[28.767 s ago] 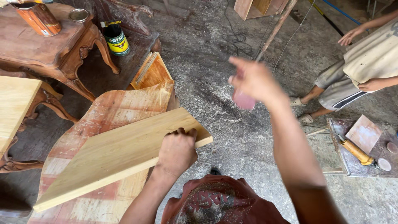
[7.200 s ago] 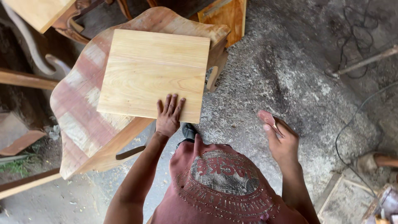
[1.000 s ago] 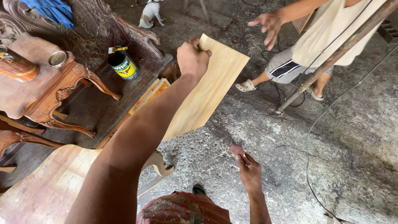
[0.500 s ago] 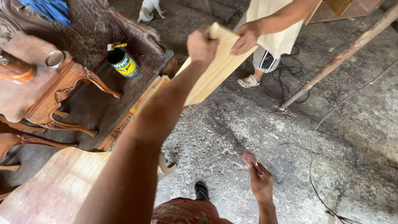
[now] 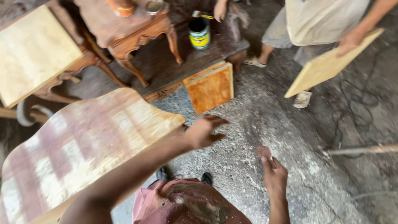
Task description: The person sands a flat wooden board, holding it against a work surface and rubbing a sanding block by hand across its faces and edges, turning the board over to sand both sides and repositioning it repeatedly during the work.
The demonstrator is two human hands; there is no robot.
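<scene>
Left hand (image 5: 204, 132) stretched out over the dusty concrete floor (image 5: 265, 124), fingers spread apart, palm down, gripping nothing; nearest to the right edge of the curved wooden panel (image 5: 83, 145), just past its corner. Right hand (image 5: 273, 178) held lower and nearer, fingers curled together around a small pinkish scrap, probably sandpaper (image 5: 263, 152), pinched at the fingertips.

Pale wooden board (image 5: 327, 66) seen far right, tilted, clamped in the hand of another person (image 5: 350, 40) standing there in light shorts and sandals, well apart from both hands of the wearer. Curved panel lying near left, blotched red and cream, sloping toward the camera. Beyond it, a small orange-brown box-like panel (image 5: 211, 87) leaning against a low dark plank, between the curved panel and the standing person. On that plank, a black and yellow can (image 5: 200, 33) standing upright. Far left, a carved reddish side table (image 5: 132, 29) with cabriole legs, and another pale square board (image 5: 33, 54) resting on carved furniture at the left edge. A thin pole (image 5: 360, 150) lying on the floor at right. Red cloth visible at the near edge, below the hands.
</scene>
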